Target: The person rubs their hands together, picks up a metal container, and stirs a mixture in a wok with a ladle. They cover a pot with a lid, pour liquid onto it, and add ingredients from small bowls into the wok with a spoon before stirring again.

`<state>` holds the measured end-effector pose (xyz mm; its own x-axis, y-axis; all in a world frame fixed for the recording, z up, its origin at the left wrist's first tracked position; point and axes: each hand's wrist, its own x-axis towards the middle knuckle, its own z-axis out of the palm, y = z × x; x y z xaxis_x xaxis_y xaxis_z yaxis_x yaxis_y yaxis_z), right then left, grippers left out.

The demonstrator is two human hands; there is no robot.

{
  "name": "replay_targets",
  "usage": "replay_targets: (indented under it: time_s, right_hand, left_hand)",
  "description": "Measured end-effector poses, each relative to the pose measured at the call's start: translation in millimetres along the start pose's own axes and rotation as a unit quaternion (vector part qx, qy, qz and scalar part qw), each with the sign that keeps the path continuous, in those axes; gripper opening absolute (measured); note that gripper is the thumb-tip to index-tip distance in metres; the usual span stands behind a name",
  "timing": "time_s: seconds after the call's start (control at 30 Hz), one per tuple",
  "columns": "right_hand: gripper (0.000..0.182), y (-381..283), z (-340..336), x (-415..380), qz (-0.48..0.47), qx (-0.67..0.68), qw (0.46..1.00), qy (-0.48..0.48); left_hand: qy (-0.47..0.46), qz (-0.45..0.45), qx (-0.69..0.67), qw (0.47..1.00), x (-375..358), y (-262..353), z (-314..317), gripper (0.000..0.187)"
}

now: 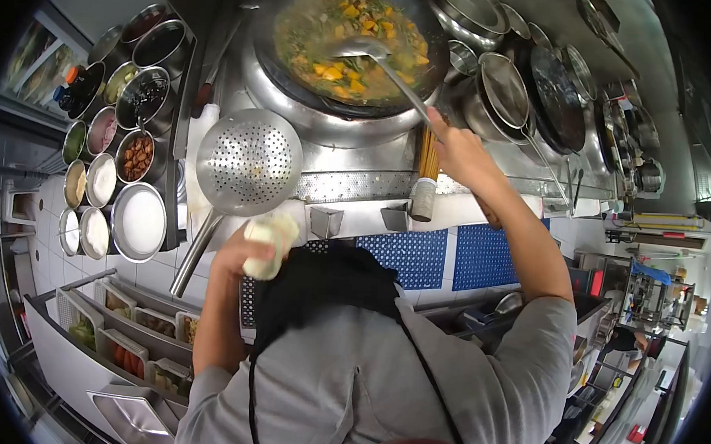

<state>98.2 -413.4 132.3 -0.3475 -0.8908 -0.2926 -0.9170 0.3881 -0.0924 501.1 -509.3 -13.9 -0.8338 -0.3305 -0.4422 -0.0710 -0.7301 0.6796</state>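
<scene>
My right hand (pixel 457 151) is closed round the handle of a metal ladle (pixel 364 49), whose bowl rests in the food in a large dark wok (pixel 271 74). Green and orange pieces (pixel 348 75) lie in the wok, with haze over them. Near my waist, my left hand (pixel 244 252) is wrapped round a pale folded cloth (pixel 270 245), slightly blurred. Just beside that hand, a perforated metal skimmer (pixel 249 163) lies on the counter, its handle pointing down and left.
Metal bowls of ingredients (pixel 140 223) stand at the left. A bamboo brush (pixel 424 198) lies in front of the stove. Strainers (pixel 504 89) and pots are at the right. Vegetable bins (pixel 123 354) sit lower left. Another person (pixel 625 340) is at the far right.
</scene>
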Motion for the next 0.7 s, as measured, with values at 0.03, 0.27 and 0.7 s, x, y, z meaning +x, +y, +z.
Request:
replay_targets:
  time_s: [0.03,0.27,0.7]
  right_hand:
    - [0.061,9.2,6.4,11.9,-0.010,-0.004,1.000,0.021]
    - [0.060,-6.0,16.2,51.4,-0.026,0.091,0.993,0.072]
    - [0.064,3.1,62.7,72.7,0.067,0.627,0.767,0.116]
  left_hand:
    - [-0.045,-0.034,0.024,0.998,-7.8,-1.9,-8.6,0.074]
    - [-0.009,-0.123,0.097,0.988,-25.8,-62.1,-27.3,0.062]
    - [0.164,-0.065,0.010,0.984,-30.0,-130.3,-5.1,0.051]
